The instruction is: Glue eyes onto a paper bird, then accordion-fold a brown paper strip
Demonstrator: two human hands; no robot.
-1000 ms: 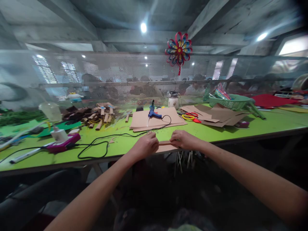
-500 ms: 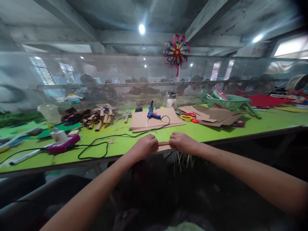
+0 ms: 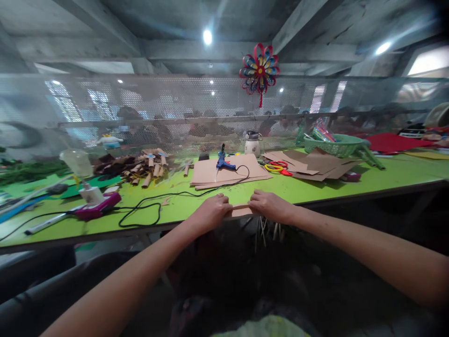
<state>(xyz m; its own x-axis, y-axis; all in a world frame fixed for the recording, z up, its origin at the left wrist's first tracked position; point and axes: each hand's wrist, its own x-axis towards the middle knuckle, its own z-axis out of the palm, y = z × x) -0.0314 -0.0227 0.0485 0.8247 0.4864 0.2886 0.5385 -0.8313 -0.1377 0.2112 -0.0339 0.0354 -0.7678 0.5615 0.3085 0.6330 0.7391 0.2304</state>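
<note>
Between my two hands, at the front edge of the green table [image 3: 308, 193], is a narrow piece of brown kraft paper [image 3: 240, 211]. My left hand [image 3: 214, 209] is closed on its left end, and my right hand [image 3: 268, 205] grips the right end with fingers curled over it. The paper looks rolled or folded, though the fingers hide its ends. Just beyond lies a stack of brown paper sheets [image 3: 199, 175], with a blue glue gun [image 3: 225, 164] on top. Red and yellow scissors [image 3: 277, 167] rest to the right of the stack.
The glue gun's black cord [image 3: 182, 193] runs left toward a purple power strip [image 3: 96, 207]. Brown paper rolls [image 3: 147, 180] lie in a pile at the left. A green basket [image 3: 333, 146] and loose brown paper [image 3: 319, 164] are at the right. A perforated screen [image 3: 168, 107] stands behind.
The paper between my hands has turned: layered edges showed before, and now a smoother, broader face shows. Both hands keep their hold in nearly the same place. The view has shifted slightly.
</note>
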